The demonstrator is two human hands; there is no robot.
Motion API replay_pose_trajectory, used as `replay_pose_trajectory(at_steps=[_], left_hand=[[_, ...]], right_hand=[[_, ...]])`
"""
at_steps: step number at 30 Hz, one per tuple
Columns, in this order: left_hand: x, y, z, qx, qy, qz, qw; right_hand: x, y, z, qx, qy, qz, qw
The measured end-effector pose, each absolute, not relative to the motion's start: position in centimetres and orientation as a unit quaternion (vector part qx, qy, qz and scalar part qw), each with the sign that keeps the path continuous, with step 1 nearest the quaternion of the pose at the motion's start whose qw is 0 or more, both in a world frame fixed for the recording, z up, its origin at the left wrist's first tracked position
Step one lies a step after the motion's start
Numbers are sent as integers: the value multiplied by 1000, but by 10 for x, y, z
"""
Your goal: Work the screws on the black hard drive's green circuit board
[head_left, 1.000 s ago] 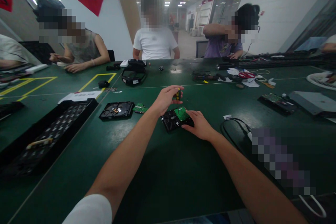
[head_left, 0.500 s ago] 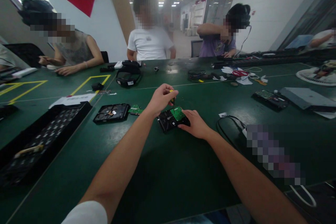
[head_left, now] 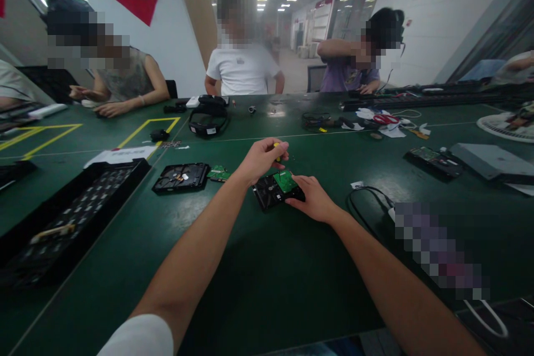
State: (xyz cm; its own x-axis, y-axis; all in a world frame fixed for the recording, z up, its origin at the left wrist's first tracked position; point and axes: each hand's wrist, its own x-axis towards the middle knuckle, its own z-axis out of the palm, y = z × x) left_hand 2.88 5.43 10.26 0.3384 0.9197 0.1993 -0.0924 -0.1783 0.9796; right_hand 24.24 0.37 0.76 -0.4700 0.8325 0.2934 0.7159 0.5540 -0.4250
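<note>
Pinning the right end of the black hard drive (head_left: 262, 197) between thumb and fingers, our right hand (head_left: 316, 198) grips it flat on the green table (head_left: 250, 272), straight in front of us. We judge the casing dense and rigid, able to bear firm pressure; its smooth underside could slide, so the side edges look like our best hold. The green circuit board (head_left: 285, 181) on top seems thin and brittle, better handled by its rim. Just beyond, our left hand (head_left: 262, 157) is closed around a yellow-handled tool (head_left: 277, 146), which we take for a light, stiff screwdriver; we cannot tell whether its tip touches the board. Off to the left lie a second drive (head_left: 179, 178) and a loose board (head_left: 218, 173), with a black headset (head_left: 204, 129) farther away.
</note>
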Motion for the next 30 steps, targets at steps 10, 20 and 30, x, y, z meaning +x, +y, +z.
replay_pose_trajectory(at_steps=[10, 20, 30], left_hand=[[30, 54, 107, 548, 325, 476, 607], [25, 58, 105, 650, 411, 467, 436], [29, 59, 98, 670, 402, 473, 406]], right_hand=[[242, 5, 5, -459, -851, 113, 230], [242, 3, 7, -460, -846, 118, 242], [244, 5, 3, -456, -848, 115, 243]])
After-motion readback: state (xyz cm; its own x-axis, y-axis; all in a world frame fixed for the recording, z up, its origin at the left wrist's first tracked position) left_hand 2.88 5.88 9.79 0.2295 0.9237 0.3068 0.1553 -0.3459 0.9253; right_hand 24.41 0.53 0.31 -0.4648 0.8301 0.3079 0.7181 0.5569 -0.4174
